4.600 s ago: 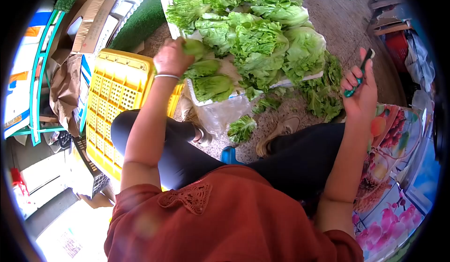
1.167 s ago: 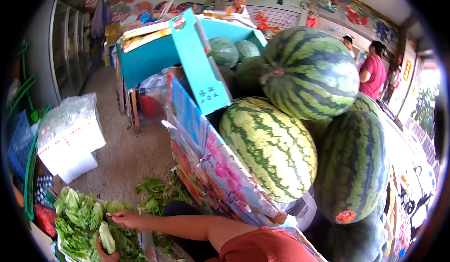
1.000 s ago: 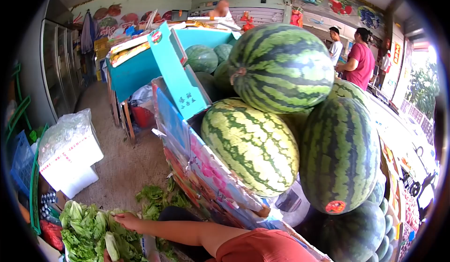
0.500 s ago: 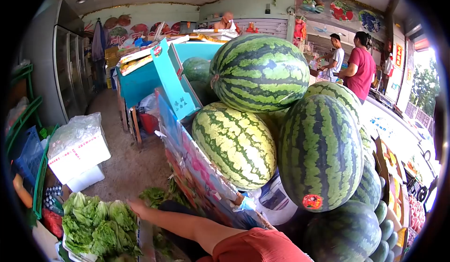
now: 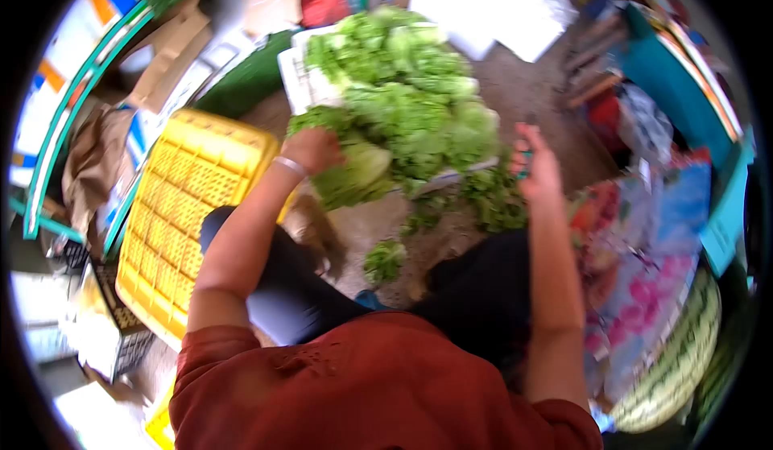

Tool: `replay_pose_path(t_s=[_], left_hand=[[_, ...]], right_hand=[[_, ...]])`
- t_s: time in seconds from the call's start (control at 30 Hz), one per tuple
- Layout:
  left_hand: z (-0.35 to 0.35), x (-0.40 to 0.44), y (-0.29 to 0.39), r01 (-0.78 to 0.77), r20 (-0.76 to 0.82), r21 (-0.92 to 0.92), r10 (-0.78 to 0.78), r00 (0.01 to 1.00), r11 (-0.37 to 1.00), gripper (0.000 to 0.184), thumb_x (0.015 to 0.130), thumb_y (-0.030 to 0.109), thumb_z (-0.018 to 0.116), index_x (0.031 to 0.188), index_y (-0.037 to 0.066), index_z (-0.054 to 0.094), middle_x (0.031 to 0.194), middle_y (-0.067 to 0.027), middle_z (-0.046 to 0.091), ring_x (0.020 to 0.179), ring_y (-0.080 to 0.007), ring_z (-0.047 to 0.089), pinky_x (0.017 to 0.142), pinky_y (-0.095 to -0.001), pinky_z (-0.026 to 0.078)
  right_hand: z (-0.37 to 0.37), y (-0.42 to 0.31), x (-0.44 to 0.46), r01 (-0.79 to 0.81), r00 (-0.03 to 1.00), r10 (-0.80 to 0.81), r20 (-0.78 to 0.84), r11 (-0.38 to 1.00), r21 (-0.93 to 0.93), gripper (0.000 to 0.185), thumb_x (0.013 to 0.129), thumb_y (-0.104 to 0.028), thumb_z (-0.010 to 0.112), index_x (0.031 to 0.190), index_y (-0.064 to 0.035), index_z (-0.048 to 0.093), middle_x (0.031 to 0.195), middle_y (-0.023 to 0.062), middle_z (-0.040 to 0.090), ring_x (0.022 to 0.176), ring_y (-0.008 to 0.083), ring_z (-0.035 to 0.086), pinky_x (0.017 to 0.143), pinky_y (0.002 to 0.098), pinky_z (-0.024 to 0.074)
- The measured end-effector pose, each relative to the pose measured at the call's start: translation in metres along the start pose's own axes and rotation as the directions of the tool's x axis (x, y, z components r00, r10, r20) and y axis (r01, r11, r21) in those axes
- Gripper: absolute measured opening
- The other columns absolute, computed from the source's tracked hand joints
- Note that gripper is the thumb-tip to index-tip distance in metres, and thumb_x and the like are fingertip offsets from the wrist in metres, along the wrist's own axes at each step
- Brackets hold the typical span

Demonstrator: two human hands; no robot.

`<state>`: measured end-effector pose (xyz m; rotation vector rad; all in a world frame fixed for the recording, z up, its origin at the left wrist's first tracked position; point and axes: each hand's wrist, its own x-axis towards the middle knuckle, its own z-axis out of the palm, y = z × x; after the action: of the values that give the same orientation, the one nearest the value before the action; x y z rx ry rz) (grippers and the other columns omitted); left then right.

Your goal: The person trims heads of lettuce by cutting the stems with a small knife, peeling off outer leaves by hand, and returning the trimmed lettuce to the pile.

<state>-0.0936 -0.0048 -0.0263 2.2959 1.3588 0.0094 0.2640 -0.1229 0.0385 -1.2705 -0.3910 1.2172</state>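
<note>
Several heads of green lettuce are piled in a white box on the floor in front of me. My left hand, with a bracelet at the wrist, is closed at the pile's near left corner, over a lettuce head; blur hides what its fingers grip. Right of the pile, my right hand is raised with curled fingers round a small green-handled tool. Loose leaves lie beneath it, and a small leafy piece rests on the floor between my legs.
A yellow plastic crate leans at my left beside brown paper and a green frame. White foam boxes stand beyond the pile. At my right are a printed flowered panel, a watermelon and a turquoise box.
The view has swung down and left from the watermelons and shop to the lettuce and my lap. Both hands now show, the left at the lettuce and the right raised with the tool.
</note>
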Motion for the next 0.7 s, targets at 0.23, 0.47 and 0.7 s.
replay_pose_path(t_s=[0.23, 0.47, 0.7], left_hand=[[-0.008, 0.046, -0.042, 0.169, -0.368, 0.043, -0.142, 0.919, 0.985, 0.070, 0.059, 0.059, 0.068, 0.107, 0.009, 0.055, 0.095, -0.0180, 0.060, 0.090, -0.0298, 0.059, 0.082, -0.0359, 0.046], [0.012, 0.086, -0.043, 0.327, 0.006, -0.232, -0.334, 0.942, 0.916, 0.104, 0.053, 0.062, 0.071, 0.122, -0.009, 0.040, 0.116, -0.0265, 0.050, 0.107, -0.0325, 0.052, 0.092, -0.0353, 0.040], [0.007, 0.087, -0.086, 0.368, 0.215, -0.826, -0.365, 0.906, 0.427, 0.058, 0.065, 0.019, 0.070, 0.117, 0.003, 0.051, 0.101, -0.0077, 0.060, 0.083, -0.0182, 0.058, 0.074, -0.0281, 0.047]], right_hand=[[0.024, -0.009, 0.028, 0.013, 0.992, -0.010, 0.124, 1.000, -0.024, 0.037, 0.091, -0.032, 0.047, 0.118, -0.0072, 0.046, 0.067, -0.0037, 0.041, 0.053, 0.0056, 0.034, 0.045, 0.0203, 0.0279], [0.038, 0.023, 0.040, -0.062, 0.981, 0.075, 0.180, 0.995, -0.079, 0.043, 0.091, -0.031, 0.048, 0.125, -0.0049, 0.043, 0.068, -0.0034, 0.040, 0.053, 0.0054, 0.035, 0.045, 0.0204, 0.0277], [0.038, 0.028, 0.060, -0.065, 0.981, 0.092, 0.173, 0.986, -0.151, 0.041, 0.089, -0.030, 0.052, 0.122, -0.0063, 0.049, 0.065, -0.0031, 0.042, 0.050, 0.0051, 0.035, 0.044, 0.0200, 0.0269]])
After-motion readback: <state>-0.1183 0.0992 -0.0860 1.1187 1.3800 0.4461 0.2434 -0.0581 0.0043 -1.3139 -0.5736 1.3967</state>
